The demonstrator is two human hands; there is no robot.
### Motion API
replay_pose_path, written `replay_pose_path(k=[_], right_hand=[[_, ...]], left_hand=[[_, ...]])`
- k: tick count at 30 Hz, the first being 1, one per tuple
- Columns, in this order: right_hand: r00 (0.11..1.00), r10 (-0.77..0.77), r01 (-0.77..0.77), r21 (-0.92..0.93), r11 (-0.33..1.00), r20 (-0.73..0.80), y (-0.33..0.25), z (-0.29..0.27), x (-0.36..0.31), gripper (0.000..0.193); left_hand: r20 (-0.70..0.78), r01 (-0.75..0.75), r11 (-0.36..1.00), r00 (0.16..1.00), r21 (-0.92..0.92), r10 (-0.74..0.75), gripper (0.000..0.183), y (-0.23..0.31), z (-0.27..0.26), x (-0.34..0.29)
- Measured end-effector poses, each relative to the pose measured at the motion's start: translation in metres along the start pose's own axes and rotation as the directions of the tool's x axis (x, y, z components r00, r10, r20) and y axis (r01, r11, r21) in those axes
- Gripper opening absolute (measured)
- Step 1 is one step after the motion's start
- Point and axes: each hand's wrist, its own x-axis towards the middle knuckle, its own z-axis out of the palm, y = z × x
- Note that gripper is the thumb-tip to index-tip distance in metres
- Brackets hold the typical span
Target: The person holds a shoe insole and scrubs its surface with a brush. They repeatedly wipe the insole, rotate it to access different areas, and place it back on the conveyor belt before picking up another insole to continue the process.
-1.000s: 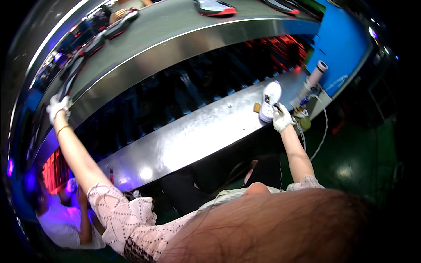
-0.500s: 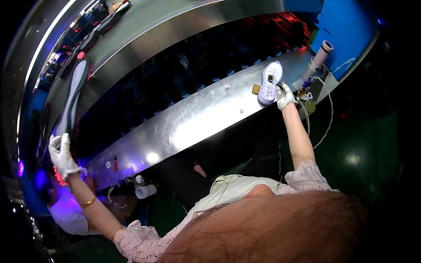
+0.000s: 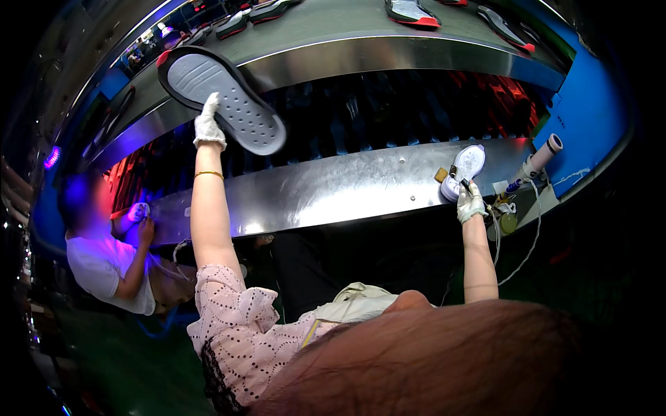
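Note:
My left hand (image 3: 209,125), in a white glove, grips a shoe sole (image 3: 229,104) by its edge, thumb on its upper face. The sole is grey inside with several small holes, a black rim and a red tip. It is raised over the dark gap between bench and conveyor. My right hand (image 3: 471,202), also gloved, is closed on a small dark-handled tool (image 3: 465,184); its working end is too small to make out. The tool is at a white, sole-shaped piece (image 3: 471,161) on the metal bench. A small yellowish-brown block (image 3: 441,175) lies beside that piece.
Several soles (image 3: 413,12) lie on the green conveyor (image 3: 333,24) beyond the gap. At the bench's (image 3: 333,187) right end stand a pinkish tube (image 3: 548,152) and a greenish container (image 3: 508,222) with cords. A co-worker in a white shirt (image 3: 111,263) sits at the left.
My left hand has brought the sole from the far left toward the middle, turning its grey face into view. My right hand stays at the white piece. The whole view has turned leftward.

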Motion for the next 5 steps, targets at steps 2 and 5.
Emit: replay_pose_path(k=[2,5], right_hand=[[1.000,0.002,-0.002,0.001,1.000,0.006,-0.005,-0.003,-0.013,0.023],[0.997,0.072,-0.071,-0.056,0.996,0.025,0.001,0.021,-0.036,0.026]], left_hand=[[0.108,-0.058,0.993,0.992,-0.105,0.070,0.035,-0.019,0.013,-0.025],[0.229,-0.210,0.971,0.946,-0.113,0.232,0.041,-0.099,-0.046,0.010]])
